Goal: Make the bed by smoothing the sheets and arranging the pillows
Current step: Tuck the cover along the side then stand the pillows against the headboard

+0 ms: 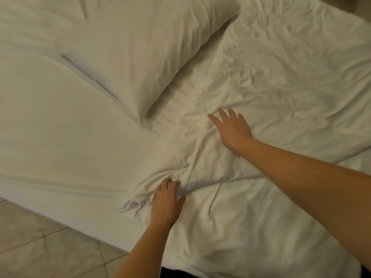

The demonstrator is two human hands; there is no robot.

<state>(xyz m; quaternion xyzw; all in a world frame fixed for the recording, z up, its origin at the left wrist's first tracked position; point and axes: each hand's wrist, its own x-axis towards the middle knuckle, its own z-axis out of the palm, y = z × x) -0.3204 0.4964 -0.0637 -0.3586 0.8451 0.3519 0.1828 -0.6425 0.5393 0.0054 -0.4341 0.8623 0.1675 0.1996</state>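
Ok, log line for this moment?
left hand: grips duvet at bunched edge | right hand: flat on duvet | pillow: untouched

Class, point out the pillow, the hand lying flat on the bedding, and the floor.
pillow (124, 47): head view, middle of its top face.
right hand (232, 128): head view, back of the hand.
floor (40, 247): head view, bare tile, lower left.

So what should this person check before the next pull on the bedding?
1. Grip: left hand holds the bunched edge of the duvet: ok.
2. Anchor: right hand lies flat on the duvet, fingers spread: ok.
3. Smoothness of the duvet: not ok, creased all over.
4. The pillow lies apart from both hands: ok.
5. The sheet beside it is smooth: not ok, long folds along its near edge.
6. Far corners tucked: cannot tell, out of view.
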